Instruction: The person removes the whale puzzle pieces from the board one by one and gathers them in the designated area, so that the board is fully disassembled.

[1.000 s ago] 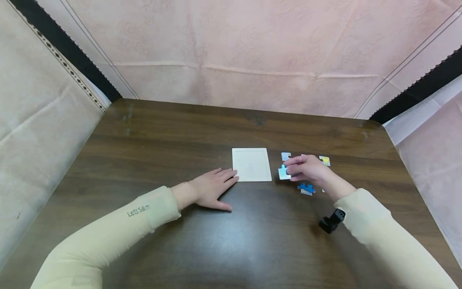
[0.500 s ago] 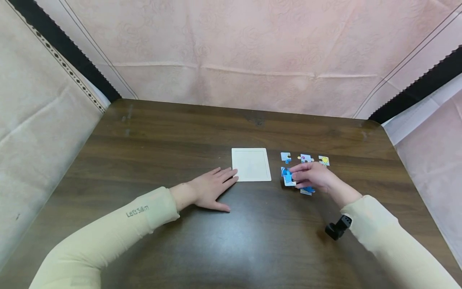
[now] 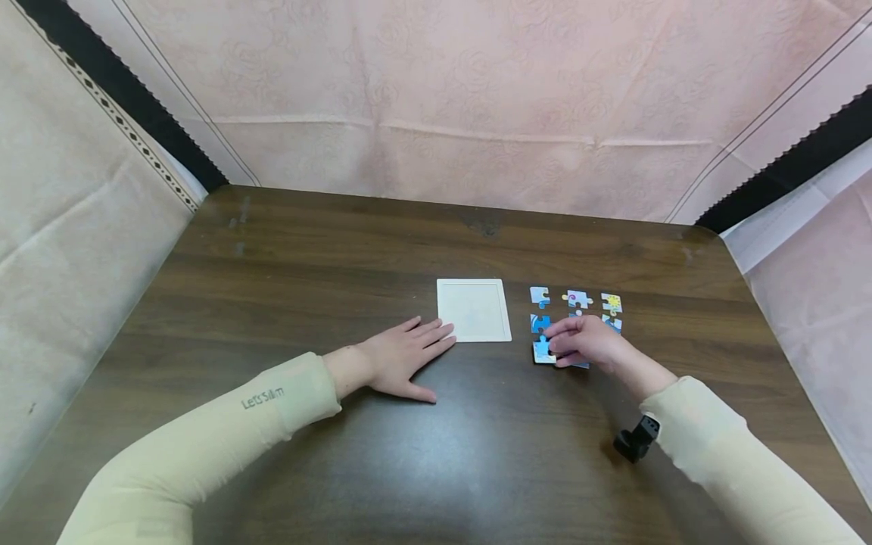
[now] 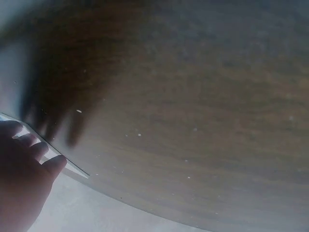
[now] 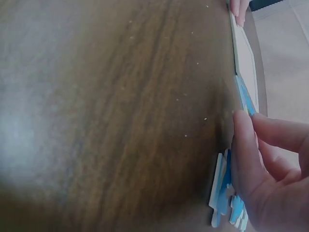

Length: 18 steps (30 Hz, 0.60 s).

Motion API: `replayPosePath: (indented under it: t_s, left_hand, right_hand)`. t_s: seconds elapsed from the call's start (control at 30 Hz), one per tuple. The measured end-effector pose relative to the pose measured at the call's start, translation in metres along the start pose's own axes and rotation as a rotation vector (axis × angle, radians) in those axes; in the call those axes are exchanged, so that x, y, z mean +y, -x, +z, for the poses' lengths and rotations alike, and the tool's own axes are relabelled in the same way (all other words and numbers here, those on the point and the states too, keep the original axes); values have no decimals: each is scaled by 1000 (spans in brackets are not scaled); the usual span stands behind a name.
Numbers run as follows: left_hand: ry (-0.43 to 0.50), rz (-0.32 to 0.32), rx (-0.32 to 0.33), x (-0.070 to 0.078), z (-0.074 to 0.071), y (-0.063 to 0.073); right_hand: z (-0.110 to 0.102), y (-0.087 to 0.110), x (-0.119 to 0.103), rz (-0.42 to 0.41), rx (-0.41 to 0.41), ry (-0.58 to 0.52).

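My right hand [image 3: 586,341] pinches a blue jigsaw puzzle piece [image 3: 543,353] with a pale lower edge, between thumb and fingers. In the right wrist view this puzzle piece [image 5: 245,94] juts out past the fingertips, low over the tabletop. Other puzzle pieces lie in loose rows around the hand, such as a blue one [image 3: 540,324] just above it and a yellow-patterned one [image 3: 611,302] at the far right. Some are partly hidden under the hand. My left hand [image 3: 403,359] lies flat with spread fingers, its fingertips on the near left corner of a white square puzzle tray [image 3: 474,310].
Both hands work over a dark brown wooden table [image 3: 327,250]. A pale pink cloth [image 3: 436,98] hangs behind its far edge, with more cloth at the sides. A black wrist camera [image 3: 636,439] sits at the right cuff.
My right hand has brought the pinched puzzle piece nearer to me, from beside the middle row to below it. Pieces it covered now show. The left fingers have slid slightly onto the tray.
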State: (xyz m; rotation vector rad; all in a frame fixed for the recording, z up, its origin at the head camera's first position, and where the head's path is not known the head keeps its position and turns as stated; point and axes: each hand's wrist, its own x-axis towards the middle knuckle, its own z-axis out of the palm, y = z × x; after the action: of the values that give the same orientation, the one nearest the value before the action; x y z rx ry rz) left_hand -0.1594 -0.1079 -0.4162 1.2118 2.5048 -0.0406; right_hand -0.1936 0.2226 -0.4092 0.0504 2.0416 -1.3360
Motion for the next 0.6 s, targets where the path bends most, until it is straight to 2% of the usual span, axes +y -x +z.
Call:
replayPosePath:
  t_s: [0.6]
  left_hand:
    - [23,-16,-11,-3,2,3]
  right_hand:
    - [15,-3,-7,-13,169,247]
